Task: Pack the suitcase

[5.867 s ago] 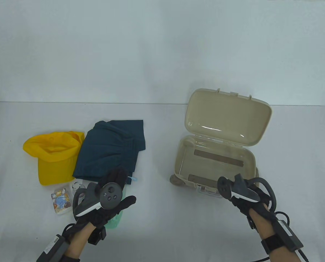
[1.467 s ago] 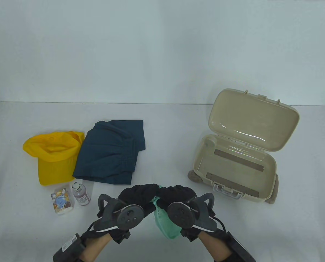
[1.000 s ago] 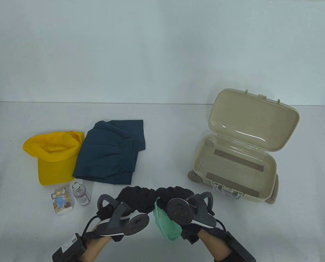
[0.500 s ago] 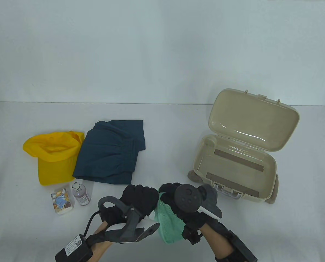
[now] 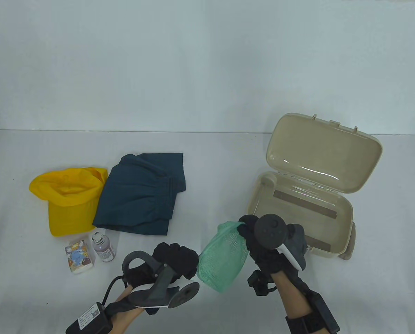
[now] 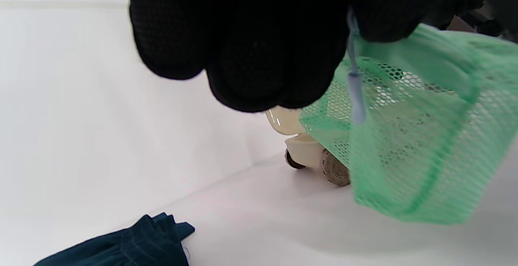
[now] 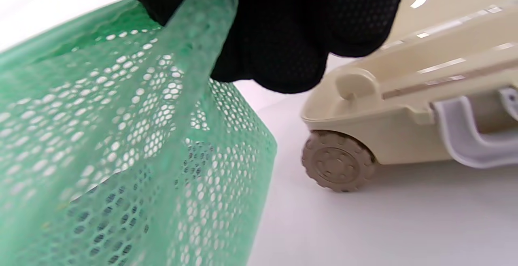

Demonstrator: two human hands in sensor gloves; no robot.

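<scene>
While the right hand [image 5: 263, 243] pinches the mesh bag [image 5: 223, 257] for carrying toward the open suitcase [image 5: 298, 208], the left hand [image 5: 174, 259] rests curled, seemingly holding nothing.

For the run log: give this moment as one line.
right hand grips green mesh bag | near open suitcase, bag not in | left hand holds nothing

Even, bright light is falling from overhead, leaving only soft, faint shadows on the white table [image 5: 211, 167]. Glare is streaking the suitcase [image 5: 319, 167] lid's glossy inside. In both wrist views the gloved fingers [image 6: 243, 47] are sitting out of focus, and the green mesh bag [image 7: 121, 144] is blurring.
</scene>
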